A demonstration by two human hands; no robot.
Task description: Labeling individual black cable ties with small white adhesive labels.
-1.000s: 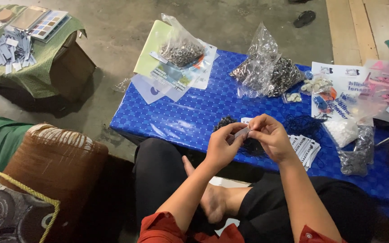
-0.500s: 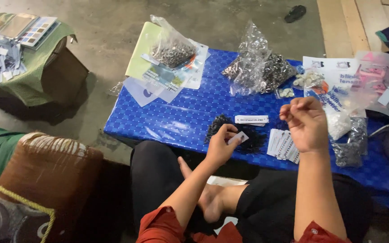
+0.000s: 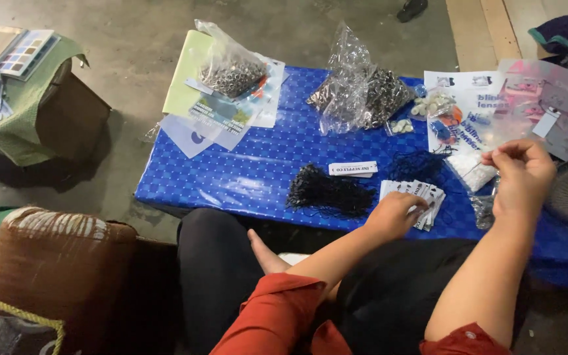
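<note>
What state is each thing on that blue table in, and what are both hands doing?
Left hand: resting on the white tags.
White tags: fanned in a stack.
Right hand: raised, fingers pinched together.
Black strings: loose pile.
Single tag: lying flat.
Two clear bags: full, bunched shut.

Glossy blue plastic table cover (image 3: pixel 258 171); crinkly clear plastic bags (image 3: pixel 356 92); matt white paper tags (image 3: pixel 422 194); rough concrete floor (image 3: pixel 133 66).

Hands parted: left hand (image 3: pixel 396 213) onto white tags (image 3: pixel 417 195); right hand (image 3: pixel 519 172) lifted, seemingly pinching.
</note>
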